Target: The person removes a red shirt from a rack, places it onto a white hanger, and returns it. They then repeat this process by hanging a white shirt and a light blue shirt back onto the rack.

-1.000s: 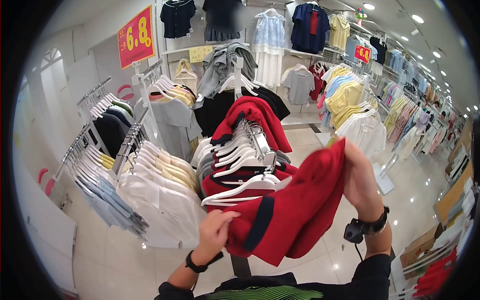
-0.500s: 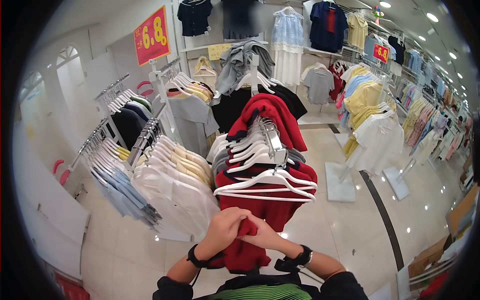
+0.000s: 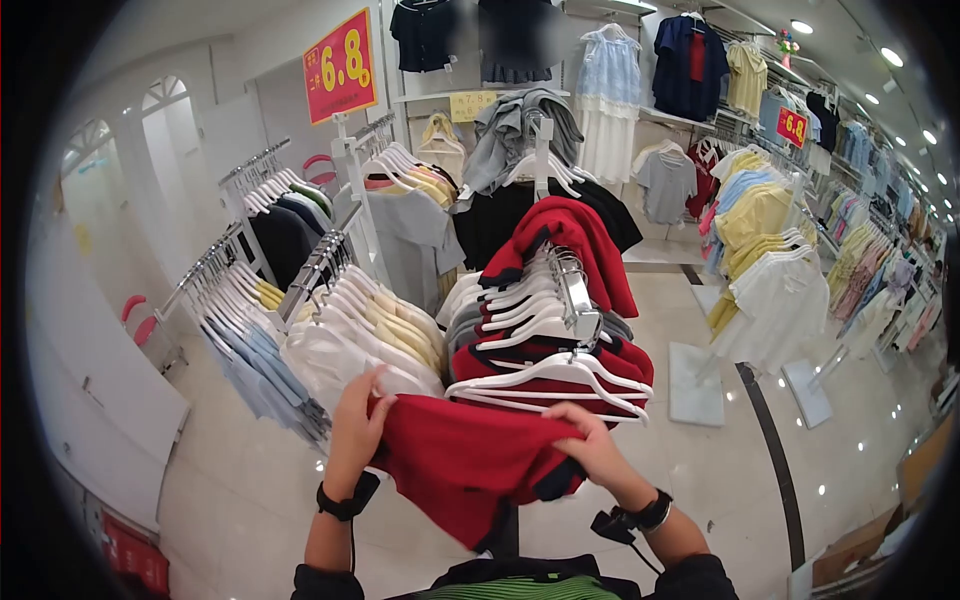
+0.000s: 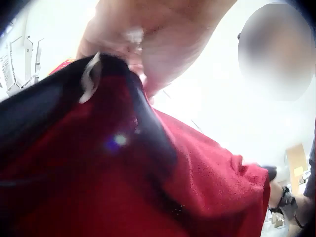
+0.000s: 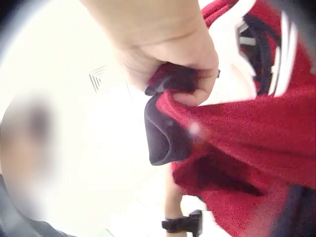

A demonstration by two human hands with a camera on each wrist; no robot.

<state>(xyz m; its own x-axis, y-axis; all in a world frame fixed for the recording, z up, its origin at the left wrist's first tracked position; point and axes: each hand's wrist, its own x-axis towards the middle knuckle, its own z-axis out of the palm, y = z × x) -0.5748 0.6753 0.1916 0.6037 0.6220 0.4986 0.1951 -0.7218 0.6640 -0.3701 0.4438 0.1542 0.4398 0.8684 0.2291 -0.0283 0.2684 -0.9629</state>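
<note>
A red knit garment with dark navy trim [image 3: 465, 445] is spread between my two hands, its lower part hanging down in front of me. At its left end my left hand [image 3: 357, 425] grips the edge; in the left wrist view a navy band and a small white tag [image 4: 90, 79] show just below that hand. My right hand [image 3: 600, 455] pinches the other end, and the right wrist view shows its fingers curled round a bunched navy cuff [image 5: 168, 131]. Right behind the garment, white hangers [image 3: 550, 385] hang at the front of the rack.
More red and navy garments hang on that rack, and another red garment [image 3: 575, 250] is draped over its top. To the left are racks of white shirts [image 3: 335, 350] and light blue clothes [image 3: 255, 360]. A rack with white tops [image 3: 775, 310] stands on the right.
The garment was first held up to the right, then bunched between both hands close to my body. Now my hands are apart with it stretched between them. The view has turned left.
</note>
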